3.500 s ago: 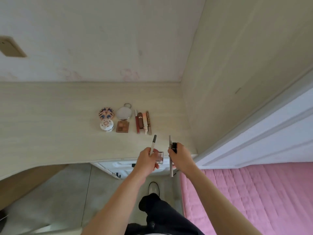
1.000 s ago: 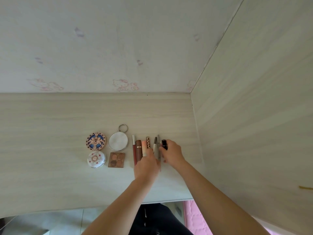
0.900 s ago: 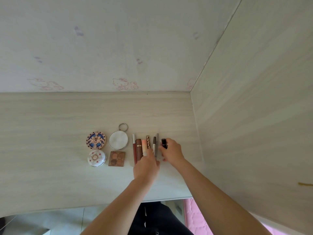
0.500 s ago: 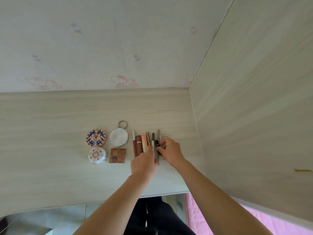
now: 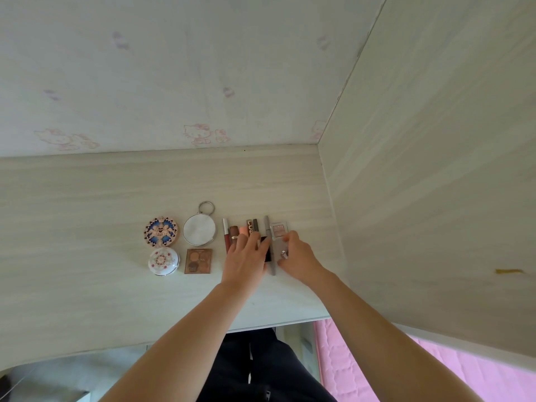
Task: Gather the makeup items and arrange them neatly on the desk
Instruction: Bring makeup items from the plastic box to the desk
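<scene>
A row of makeup lies on the pale wooden desk (image 5: 87, 216). On its left are a blue patterned round compact (image 5: 160, 235), a round mirror with a ring (image 5: 199, 233), a white round compact (image 5: 162, 261) and a brown square palette (image 5: 198, 261). To the right lie a red slim tube (image 5: 225, 236), a brown tube (image 5: 233, 231), a peach tube (image 5: 242, 229), a patterned tube (image 5: 249, 224), a dark pencil (image 5: 255, 224), a grey pencil (image 5: 266, 226) and a small pink clear palette (image 5: 278, 230). My left hand (image 5: 246, 262) rests spread over the tubes. A black tube (image 5: 266, 252) lies between my hands. My right hand (image 5: 297, 261) has curled fingertips at the pink palette's near edge.
A wooden side panel (image 5: 420, 198) rises just right of the row. The back wall (image 5: 197, 82) carries faded pink cartoon stickers. The desk's front edge (image 5: 261, 326) runs below my forearms, with a pink quilted bed (image 5: 435, 378) at the lower right.
My hands carried pencils, the black tube and the pink palette to the desk. The pencils and palette now lie at the row's right end; the black tube has left my right hand.
</scene>
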`<state>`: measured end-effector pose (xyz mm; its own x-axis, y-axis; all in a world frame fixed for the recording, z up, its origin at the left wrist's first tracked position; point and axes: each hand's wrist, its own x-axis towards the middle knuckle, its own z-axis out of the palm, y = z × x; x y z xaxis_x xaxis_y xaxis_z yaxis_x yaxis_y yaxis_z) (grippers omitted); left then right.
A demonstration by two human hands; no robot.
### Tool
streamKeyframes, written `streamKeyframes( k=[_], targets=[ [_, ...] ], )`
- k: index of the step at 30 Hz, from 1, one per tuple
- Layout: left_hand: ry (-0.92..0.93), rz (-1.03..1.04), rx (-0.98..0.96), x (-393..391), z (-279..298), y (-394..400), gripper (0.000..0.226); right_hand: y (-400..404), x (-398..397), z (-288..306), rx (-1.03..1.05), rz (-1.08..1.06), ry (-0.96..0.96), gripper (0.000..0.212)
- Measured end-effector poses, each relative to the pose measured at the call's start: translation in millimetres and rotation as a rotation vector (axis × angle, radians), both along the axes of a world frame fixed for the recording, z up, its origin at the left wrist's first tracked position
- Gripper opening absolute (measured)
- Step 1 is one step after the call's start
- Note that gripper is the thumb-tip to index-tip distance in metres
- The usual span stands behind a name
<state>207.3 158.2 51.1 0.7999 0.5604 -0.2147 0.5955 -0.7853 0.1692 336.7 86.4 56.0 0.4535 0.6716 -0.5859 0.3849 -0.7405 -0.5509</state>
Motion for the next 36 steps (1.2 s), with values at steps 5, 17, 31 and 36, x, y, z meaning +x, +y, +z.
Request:
streamKeyframes(
  k=[5, 17, 31, 36],
  targets=[
    [-0.041, -0.149, -0.003, -1, 0, 3, 0.055, -11, 5, -3, 0.052, 0.138, -0.148, 0.038],
    [0.013, -0.152, -0.034, -6, -9, 2, 0.047, -21, 3, -7, 0.163, 0.28, -0.252, 0.044],
    [-0.002, -0.131, -0.038, 3, -6, 6, 0.053, -15, 16, -6, 0.17, 0.182, -0.155, 0.018],
    [0.038, -0.158, -0.06, 7, -8, 10, 0.06, -11, 12, -6, 0.153, 0.08, -0.231, 0.024]
  ],
)
